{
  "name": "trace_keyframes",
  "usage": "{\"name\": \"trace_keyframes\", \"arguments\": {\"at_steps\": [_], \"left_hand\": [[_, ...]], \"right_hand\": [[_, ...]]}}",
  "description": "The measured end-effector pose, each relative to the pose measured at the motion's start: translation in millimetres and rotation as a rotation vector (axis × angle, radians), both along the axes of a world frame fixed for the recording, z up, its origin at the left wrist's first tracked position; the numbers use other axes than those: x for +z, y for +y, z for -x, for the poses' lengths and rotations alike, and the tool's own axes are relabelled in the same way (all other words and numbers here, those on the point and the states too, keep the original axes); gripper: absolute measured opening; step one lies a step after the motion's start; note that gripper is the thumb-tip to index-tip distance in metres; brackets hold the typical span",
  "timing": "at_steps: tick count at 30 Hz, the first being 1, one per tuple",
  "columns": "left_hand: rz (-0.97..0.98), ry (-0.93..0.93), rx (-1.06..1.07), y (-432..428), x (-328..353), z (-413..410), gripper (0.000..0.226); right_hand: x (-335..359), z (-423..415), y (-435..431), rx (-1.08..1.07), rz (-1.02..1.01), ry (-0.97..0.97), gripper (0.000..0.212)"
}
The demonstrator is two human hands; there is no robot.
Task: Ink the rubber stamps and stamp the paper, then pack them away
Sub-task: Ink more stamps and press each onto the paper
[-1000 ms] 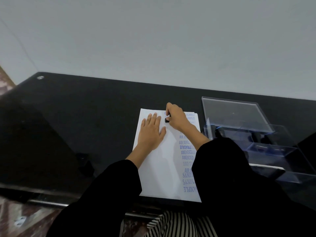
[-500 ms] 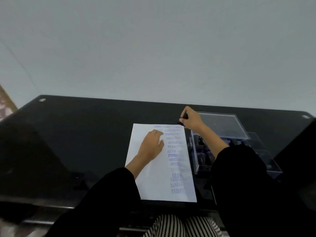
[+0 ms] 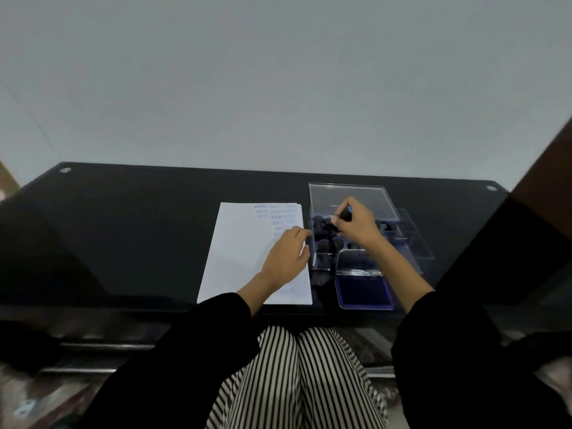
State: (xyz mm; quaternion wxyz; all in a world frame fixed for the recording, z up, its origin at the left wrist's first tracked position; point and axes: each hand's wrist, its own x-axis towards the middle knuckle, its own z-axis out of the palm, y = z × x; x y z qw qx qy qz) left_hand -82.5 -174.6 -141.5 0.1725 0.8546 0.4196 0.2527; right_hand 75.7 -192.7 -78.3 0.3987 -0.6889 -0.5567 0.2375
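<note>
Rubber stamp [image 3: 344, 216], small and dark with a blue spot at its upper end, is right of the frame's centre, pinched between the thumb and the curled fingers of the right hand [image 3: 356, 226]. This hand holds it over the open clear box [image 3: 318, 261], just above the other stamps [image 3: 322, 225], which sit as dark round shapes in the box's compartments. I cannot tell if the held stamp touches any of them. The transparent lid [image 3: 353, 195] of the box is folded back toward the top of the frame. Just below the box lies the ink pad [image 3: 363, 294], open, with its dark blue surface showing. At the left side of the box lies the white paper [image 3: 241, 252], with a column of blue printed words along its right edge. The left hand [image 3: 286, 257] rests on this right edge of the sheet; its fingers are loosely bent and hold nothing, and their tips point toward the box. All these things are on a black glossy table [image 3: 123, 236]. Black sleeves [image 3: 185, 351] and striped trousers [image 3: 294, 382] fill the lower part of the frame.
</note>
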Motion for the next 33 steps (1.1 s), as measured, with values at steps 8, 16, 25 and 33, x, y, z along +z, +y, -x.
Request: {"name": "trace_keyframes", "arguments": {"at_steps": [8,16,25,33], "left_hand": [[-0.011,0.026,-0.034,-50.2,-8.6,-1.4,0.033],[0.021,0.058,-0.070,-77.7,-19.4,-15.5,0.038],[-0.011,0.124,-0.074,-90.0,-38.0,-30.5,0.048],[-0.036,0.233,-0.078,-79.6,-46.8,-27.9,0.060]], "right_hand": [[-6.7,-12.3,-60.6,0.025,0.032,-0.102,0.033],[-31.3,-13.1,-87.6,0.019,0.128,-0.373,0.039],[-73.2,3.7,-102.2,-0.037,0.047,-0.666,0.021],[-86.1,0.9,-97.0,-0.068,-0.094,-0.793,0.018]]}}
